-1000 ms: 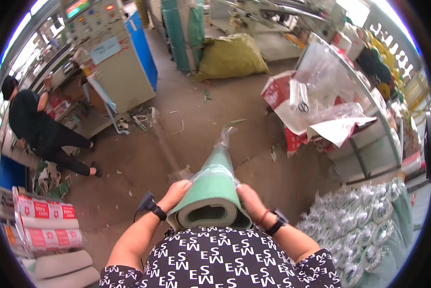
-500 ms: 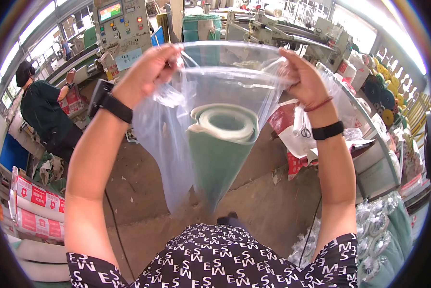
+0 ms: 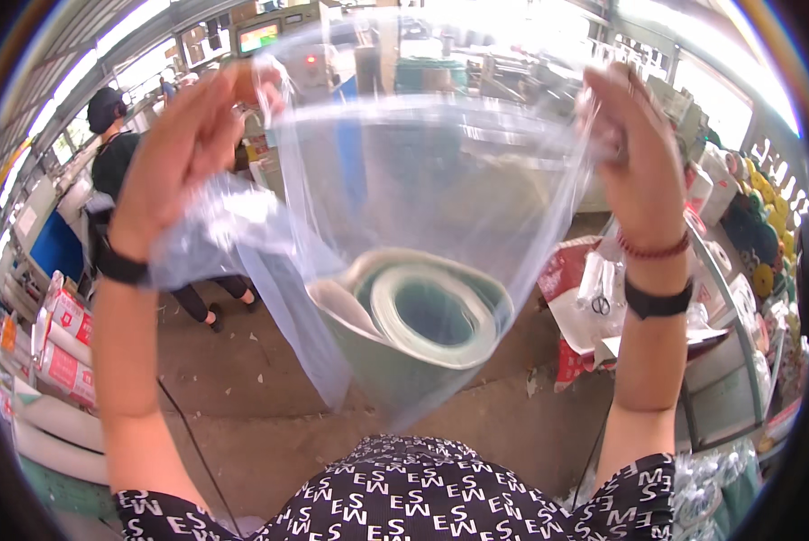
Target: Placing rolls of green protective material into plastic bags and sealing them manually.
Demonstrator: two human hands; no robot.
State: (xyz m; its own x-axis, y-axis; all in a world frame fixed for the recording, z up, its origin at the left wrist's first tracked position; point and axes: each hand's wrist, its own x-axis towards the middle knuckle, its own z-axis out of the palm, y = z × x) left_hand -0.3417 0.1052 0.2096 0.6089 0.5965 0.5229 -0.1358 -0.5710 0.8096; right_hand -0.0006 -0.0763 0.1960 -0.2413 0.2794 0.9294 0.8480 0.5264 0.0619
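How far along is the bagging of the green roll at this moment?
Done: the green roll stands on end inside the clear plastic bag, its coiled top showing through the film. In hand: the left hand and right hand grip opposite sides of the bag's mouth, raised and spread wide. Left: the mouth is open, not gathered, tied or sealed.

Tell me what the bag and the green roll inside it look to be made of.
Bag: thin clear plastic film, glossy; you see straight through it, and it creases and bunches where the left hand and right hand pinch its mouth.
Green roll: a matte, pale green flexible sheet wound in layers round a hollow middle, probably foam or rubbery matting; the picture leaves that open.
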